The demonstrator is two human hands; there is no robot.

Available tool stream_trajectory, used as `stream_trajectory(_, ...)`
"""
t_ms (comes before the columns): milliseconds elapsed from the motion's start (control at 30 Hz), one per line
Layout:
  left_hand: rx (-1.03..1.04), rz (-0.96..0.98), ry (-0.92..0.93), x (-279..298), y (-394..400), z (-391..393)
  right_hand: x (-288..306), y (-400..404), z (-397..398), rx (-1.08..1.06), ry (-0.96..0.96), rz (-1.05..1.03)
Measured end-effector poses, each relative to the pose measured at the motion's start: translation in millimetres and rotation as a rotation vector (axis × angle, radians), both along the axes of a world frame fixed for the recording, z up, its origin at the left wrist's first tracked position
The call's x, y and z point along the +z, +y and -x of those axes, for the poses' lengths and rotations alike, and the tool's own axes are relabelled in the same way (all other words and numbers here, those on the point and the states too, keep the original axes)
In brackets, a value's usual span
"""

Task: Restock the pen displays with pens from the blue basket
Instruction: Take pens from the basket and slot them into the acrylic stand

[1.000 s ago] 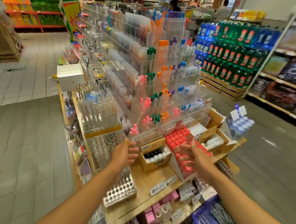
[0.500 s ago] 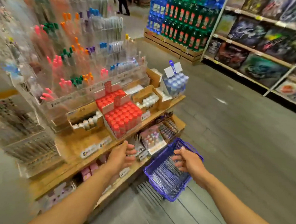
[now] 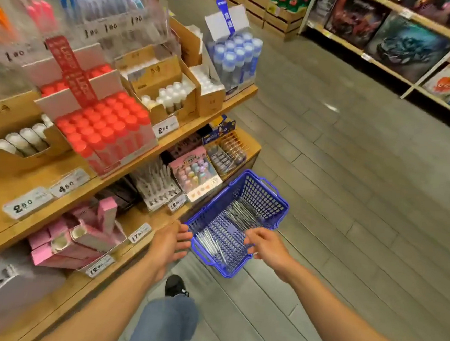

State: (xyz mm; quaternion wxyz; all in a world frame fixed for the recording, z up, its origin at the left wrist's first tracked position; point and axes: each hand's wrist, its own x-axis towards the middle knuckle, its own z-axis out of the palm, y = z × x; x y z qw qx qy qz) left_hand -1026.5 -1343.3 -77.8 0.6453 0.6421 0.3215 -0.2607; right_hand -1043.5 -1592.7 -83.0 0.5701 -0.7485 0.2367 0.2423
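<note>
Grey plank floor (image 3: 351,179) fills the right half of the view. Wooden shelves (image 3: 140,153) run along the left, stacked in two tiers. On the upper tier sit clear pen displays (image 3: 102,10), blurred, with a box of red-capped tubes (image 3: 107,127) in front of them and cardboard boxes of white-capped tubes (image 3: 167,97) alongside. White price tags (image 3: 24,204) line the shelf edges. Pink boxes (image 3: 86,235) lie on the lower tier.

On the floor, against the corner of the lower shelf, stands a blue basket (image 3: 259,191) with an open mesh wall. Thin silvery pens (image 3: 239,214) lie loose across its bottom.

Both hands reach toward the basket's near end, and neither holds anything. The left hand (image 3: 169,242) hangs just beside the near-left rim, fingers loosely curled and apart. The right hand (image 3: 266,246) hovers over the near-right rim, fingers spread and bent downward, above the pens. Whether either hand touches the basket cannot be told.

Below the arms show a jeans leg (image 3: 165,323) and a black shoe (image 3: 174,285).
</note>
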Motion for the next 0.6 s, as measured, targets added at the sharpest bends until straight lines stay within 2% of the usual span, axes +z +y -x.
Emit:
stream_trajectory(267, 0.085, 0.016, 0.085, -221, -13, -53, -238, 2, -70, -0.009, 0.068, 0.018)
stream_trajectory(367, 0.142, 0.045, 0.08, -296, -13, -65, -329, 6, -89, 0.058, 0.096, 0.063)
stream_trajectory(500, 0.208, 0.056, 0.083, -368, -16, -74, -425, 11, -106, 0.236, 0.1, 0.139)
stream_trajectory(600, 0.218, 0.044, 0.095, -398, -21, -78, -476, 16, -119, 0.345, 0.127, 0.226)
